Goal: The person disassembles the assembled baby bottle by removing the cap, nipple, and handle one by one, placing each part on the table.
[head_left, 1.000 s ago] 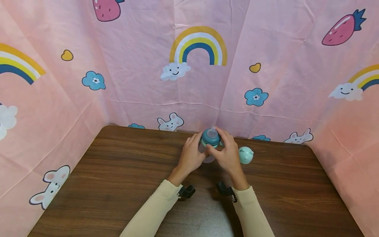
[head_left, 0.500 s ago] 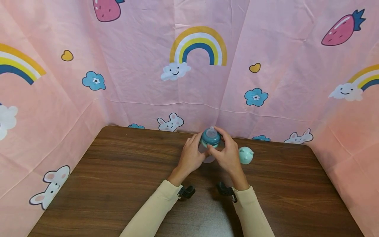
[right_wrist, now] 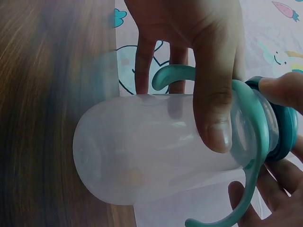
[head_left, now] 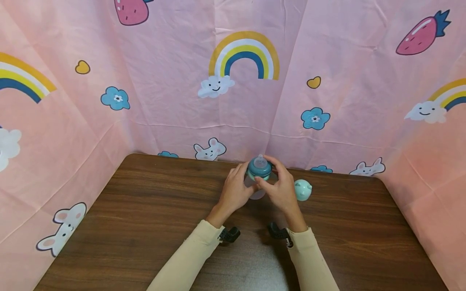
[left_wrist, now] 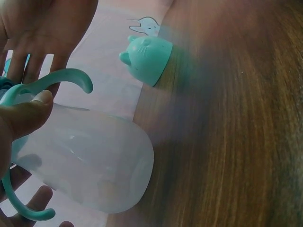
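From the head view, the left hand [head_left: 234,192] wraps the baby bottle [head_left: 259,171] and the right hand [head_left: 279,190] pinches its teal collar, near the table [head_left: 145,210]'s back edge — bare wood lies in front.

Left wrist view: thumb on the clear body; the cat-eared cap [left_wrist: 146,57] stands apart.

Right wrist view: thumb across the body, handles [right_wrist: 253,156] showing.

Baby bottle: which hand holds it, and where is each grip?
Both. The left hand grips the baby bottle round its clear body; the right hand pinches the teal collar.
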A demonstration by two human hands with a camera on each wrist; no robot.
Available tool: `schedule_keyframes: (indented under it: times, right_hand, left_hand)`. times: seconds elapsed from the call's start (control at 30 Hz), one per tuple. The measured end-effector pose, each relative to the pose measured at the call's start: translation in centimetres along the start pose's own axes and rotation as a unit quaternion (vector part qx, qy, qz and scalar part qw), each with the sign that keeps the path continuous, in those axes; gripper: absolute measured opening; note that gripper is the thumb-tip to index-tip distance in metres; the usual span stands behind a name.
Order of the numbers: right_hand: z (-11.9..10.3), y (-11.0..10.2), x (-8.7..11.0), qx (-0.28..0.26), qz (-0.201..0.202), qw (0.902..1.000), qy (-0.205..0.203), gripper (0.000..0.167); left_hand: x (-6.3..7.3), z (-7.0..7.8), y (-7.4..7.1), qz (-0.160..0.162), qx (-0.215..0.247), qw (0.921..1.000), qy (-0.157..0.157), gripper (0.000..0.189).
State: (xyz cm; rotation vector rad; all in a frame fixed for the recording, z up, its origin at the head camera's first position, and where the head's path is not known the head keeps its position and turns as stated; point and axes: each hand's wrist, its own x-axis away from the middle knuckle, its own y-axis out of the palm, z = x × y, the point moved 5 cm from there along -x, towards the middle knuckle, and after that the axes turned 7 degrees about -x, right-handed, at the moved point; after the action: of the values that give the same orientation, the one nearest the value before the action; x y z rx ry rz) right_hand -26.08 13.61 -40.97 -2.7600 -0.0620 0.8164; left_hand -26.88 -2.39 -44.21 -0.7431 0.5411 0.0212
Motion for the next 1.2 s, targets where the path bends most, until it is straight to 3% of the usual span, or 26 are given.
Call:
schedule_keyframes:
  times: [0.43,0.77,1.2]
  right_hand:
    - [-0.3,-0.1,0.0,-0.016,0.004,0.9998,0.009,0.065]
    - [-0.6,-0.3,-0.1,-0.023,0.01,0.9997,0.009,0.065]
    - [-1.2,-2.3,-0.1,-0.032,0.044,0.9985,-0.01,0.063]
  left_hand:
    - [-0.2,0.1,0.0,0.0,0.003,1.0,0.005,0.079]
    - [-0.1,0.1,-0.2,-0.014,0.008,0.9998,-0.009,0.084]
    - [0.1,0.1,-0.2,-0.018,0.02,0.9995,-0.018,0.083]
